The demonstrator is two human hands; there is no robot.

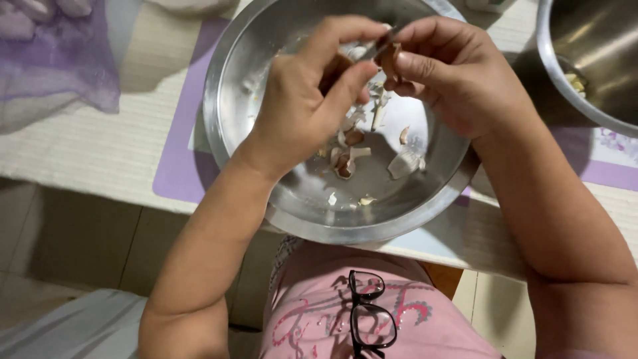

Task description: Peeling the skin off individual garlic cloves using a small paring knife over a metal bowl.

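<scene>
Garlic clove (389, 58), small and brownish, sits pinched between the fingers of the right hand (452, 76), held above the middle of a wide steel bowl (229, 100) that rests on a lilac placemat (176, 166) at the table's near edge. The left hand (309, 100) closes narrowly around a thin metal blade (373, 46), probably a small knife, whose tip meets the clove just beside the right thumb; how much of the blade is bare cannot be told, since the fingers hide most of it. Papery peelings (349, 149) and a few pale scraps lie scattered on the bowl's floor below the hands.

The main risk, judging from this grip, is the blade slipping off the clove's slick skin and running into the right thumb or forefinger, because the edge works right against them with nothing between. A harder squeeze could also pop the clove out of the fingertips; it would likely drop among the peelings. The bowl overhangs the table edge slightly toward the person's lap, so a downward push from a forearm could tip it. A second steel bowl (591, 60) stands well apart at the right, and black glasses (369, 312) hang from the pink shirt (319, 319) below.
</scene>
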